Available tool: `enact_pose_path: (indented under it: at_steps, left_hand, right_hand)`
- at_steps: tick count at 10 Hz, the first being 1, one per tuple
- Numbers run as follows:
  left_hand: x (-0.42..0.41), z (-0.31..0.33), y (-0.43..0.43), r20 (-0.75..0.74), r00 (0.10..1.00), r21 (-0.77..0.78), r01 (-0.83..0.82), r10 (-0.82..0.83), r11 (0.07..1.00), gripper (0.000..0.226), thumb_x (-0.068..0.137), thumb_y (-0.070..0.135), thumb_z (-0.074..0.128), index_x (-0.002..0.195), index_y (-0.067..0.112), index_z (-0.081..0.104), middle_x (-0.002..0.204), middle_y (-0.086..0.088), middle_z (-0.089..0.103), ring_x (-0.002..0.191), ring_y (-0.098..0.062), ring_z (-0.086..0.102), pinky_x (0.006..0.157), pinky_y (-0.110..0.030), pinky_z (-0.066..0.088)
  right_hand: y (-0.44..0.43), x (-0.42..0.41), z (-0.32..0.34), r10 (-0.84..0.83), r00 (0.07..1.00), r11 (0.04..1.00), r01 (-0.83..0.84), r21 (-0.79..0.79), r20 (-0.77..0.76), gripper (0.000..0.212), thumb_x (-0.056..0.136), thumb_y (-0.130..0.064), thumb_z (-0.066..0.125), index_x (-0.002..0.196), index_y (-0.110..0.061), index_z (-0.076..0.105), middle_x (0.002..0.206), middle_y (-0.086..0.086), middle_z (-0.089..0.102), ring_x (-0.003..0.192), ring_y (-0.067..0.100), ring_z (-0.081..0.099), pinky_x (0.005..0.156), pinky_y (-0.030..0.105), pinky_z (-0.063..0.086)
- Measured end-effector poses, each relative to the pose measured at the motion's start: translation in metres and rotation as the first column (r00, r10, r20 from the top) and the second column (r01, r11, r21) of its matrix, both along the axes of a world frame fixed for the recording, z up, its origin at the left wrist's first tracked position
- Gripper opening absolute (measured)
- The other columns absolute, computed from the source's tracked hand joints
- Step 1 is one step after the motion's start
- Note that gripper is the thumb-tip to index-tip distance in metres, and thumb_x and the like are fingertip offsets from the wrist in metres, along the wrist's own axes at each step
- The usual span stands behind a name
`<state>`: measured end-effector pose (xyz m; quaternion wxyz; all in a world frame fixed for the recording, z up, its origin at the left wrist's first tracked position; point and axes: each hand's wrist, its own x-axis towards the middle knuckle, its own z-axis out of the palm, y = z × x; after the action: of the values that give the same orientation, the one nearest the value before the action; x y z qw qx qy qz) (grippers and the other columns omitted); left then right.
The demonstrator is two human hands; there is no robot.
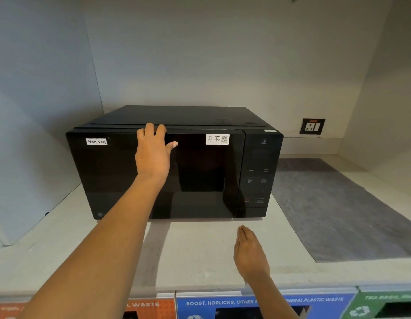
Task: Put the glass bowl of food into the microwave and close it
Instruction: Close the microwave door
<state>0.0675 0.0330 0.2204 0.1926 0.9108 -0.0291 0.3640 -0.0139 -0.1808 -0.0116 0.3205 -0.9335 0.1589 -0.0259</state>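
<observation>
A black microwave [199,171] stands on a pale counter [195,249], its door closed flat against the body. A white "Non-Veg" label [96,141] is stuck on the door's upper left. My left hand [153,153] rests on the upper middle of the door, fingers hooked over the top edge and thumb spread to the right. My right hand [249,252] hovers flat above the counter in front of the microwave, fingers together, holding nothing. No glass bowl is visible; the dark door hides the inside.
A grey mat [337,208] lies on the counter to the right of the microwave. A wall socket [312,126] sits on the back wall at right. Labelled waste bins [245,306] line the counter's front edge below. Walls enclose the alcove on both sides.
</observation>
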Motion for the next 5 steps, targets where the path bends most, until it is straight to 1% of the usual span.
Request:
enact_pose_path:
  at_steps: [1,2,3,4,5]
  left_hand:
    - [-0.001,-0.002,0.002,0.004,1.000,0.020,0.005,-0.005,1.000,0.043,0.092,0.031,0.057,0.128,0.010,0.049,0.133,-0.013,0.046,0.124,-0.030,0.040,0.082,-0.037,0.053]
    - [-0.003,-0.007,0.006,0.018,1.000,0.064,0.014,-0.015,0.998,0.044,0.095,0.032,0.051,0.133,0.012,0.046,0.135,-0.011,0.046,0.127,-0.029,0.040,0.090,-0.038,0.052]
    - [-0.004,-0.011,0.012,0.044,0.999,0.158,0.012,-0.019,0.987,0.046,0.098,0.029,0.044,0.141,0.012,0.040,0.139,-0.011,0.046,0.133,-0.028,0.037,0.105,-0.038,0.043]
    - [-0.007,-0.014,0.014,0.028,0.999,0.181,0.025,-0.030,0.983,0.048,0.099,0.028,0.040,0.144,0.012,0.034,0.146,-0.010,0.041,0.140,-0.026,0.031,0.114,-0.038,0.033]
    - [-0.009,-0.016,0.015,0.007,0.999,0.183,0.040,-0.042,0.982,0.051,0.100,0.028,0.039,0.147,0.012,0.028,0.152,-0.010,0.034,0.144,-0.025,0.024,0.117,-0.037,0.029]
  right_hand:
    - [0.000,0.000,0.000,0.002,1.000,1.000,-0.002,-0.003,-0.001,0.062,0.096,-0.043,0.033,0.148,-0.025,0.006,0.158,-0.006,0.009,0.145,0.017,0.017,0.115,0.028,0.021]
    - [0.000,-0.001,0.002,0.010,1.000,1.000,-0.010,-0.016,-0.016,0.062,0.096,-0.043,0.033,0.148,-0.024,0.007,0.158,-0.005,0.009,0.145,0.018,0.018,0.115,0.029,0.021]
    - [-0.001,-0.001,0.006,0.038,0.998,0.991,-0.045,-0.126,-0.054,0.062,0.097,-0.038,0.035,0.148,-0.022,0.004,0.159,-0.004,0.006,0.145,0.019,0.015,0.116,0.029,0.020]
    - [-0.001,0.001,0.014,0.050,0.995,0.980,-0.067,-0.190,-0.091,0.061,0.097,-0.036,0.036,0.149,-0.021,0.006,0.159,-0.002,0.008,0.144,0.020,0.018,0.116,0.029,0.021]
    - [-0.005,-0.002,0.022,0.083,0.989,0.969,-0.109,-0.221,-0.124,0.060,0.097,-0.038,0.036,0.148,-0.020,0.008,0.158,-0.001,0.010,0.144,0.021,0.021,0.116,0.030,0.022]
